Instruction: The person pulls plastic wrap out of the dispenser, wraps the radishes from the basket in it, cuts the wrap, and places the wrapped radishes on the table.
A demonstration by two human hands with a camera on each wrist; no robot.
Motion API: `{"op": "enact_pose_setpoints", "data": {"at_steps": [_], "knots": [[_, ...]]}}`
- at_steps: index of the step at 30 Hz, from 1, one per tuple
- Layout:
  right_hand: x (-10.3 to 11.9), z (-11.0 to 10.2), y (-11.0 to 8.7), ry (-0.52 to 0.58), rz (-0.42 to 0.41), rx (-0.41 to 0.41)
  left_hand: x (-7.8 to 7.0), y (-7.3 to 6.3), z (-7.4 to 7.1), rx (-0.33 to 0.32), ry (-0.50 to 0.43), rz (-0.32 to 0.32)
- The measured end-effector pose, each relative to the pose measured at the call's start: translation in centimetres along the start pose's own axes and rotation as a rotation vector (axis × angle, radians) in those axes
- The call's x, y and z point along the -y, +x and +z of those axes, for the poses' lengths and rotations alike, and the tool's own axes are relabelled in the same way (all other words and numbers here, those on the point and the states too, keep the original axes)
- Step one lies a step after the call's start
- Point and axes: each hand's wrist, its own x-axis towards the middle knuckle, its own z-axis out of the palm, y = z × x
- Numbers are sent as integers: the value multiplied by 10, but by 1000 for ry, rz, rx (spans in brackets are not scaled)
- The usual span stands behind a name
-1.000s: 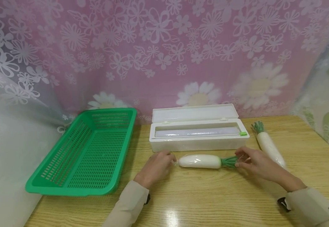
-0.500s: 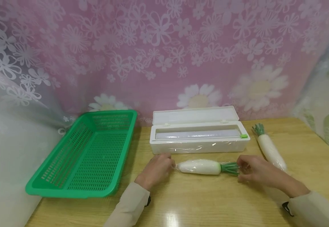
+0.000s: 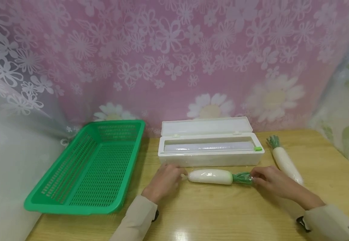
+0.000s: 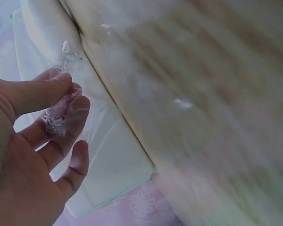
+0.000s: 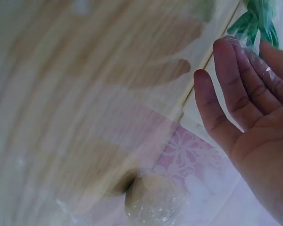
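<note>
A white radish with green leaves lies crosswise in front of a white box, wrapped in shiny cling film. At its left tip my left hand pinches the film's gathered end; the left wrist view shows the crumpled cling film between thumb and fingers. On the other side, my right hand pinches the film just past the leaves, thumb against fingers. In the right wrist view, clear film runs from the green leaves in among the bent fingers.
The white box stands with its lid raised, a roll of film inside and a green slider at its right end. A second wrapped radish lies at right. A green basket stands at left.
The leaves have drawn together into a tighter bunch under the film. The radish shifted slightly toward me, then back nearer the box. Both hands have stayed at its two ends.
</note>
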Motion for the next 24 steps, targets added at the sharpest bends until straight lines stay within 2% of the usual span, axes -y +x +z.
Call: {"op": "enact_pose_setpoints", "data": {"at_steps": [5, 7, 9, 14, 16, 21, 24], "knots": [[-3, 2, 3, 56, -16, -42, 3, -2, -1, 28, -80, -43], [-3, 3, 6, 81, 3, -63, 4, -1, -1, 25, -131, -70], [-1, 3, 9, 134, 69, -59, 4, 1, -2, 5, -190, -83], [5, 0, 15, 322, 346, 2, 8, 9, -1, -81, -380, -57], [6, -1, 18, 358, 413, 6, 10, 11, 0, -97, -437, -48], [5, -2, 21, 350, 440, -4, 11, 12, 0, -40, -486, -47], [4, -2, 20, 361, 444, -3, 11, 11, -1, -6, -466, -44]]}}
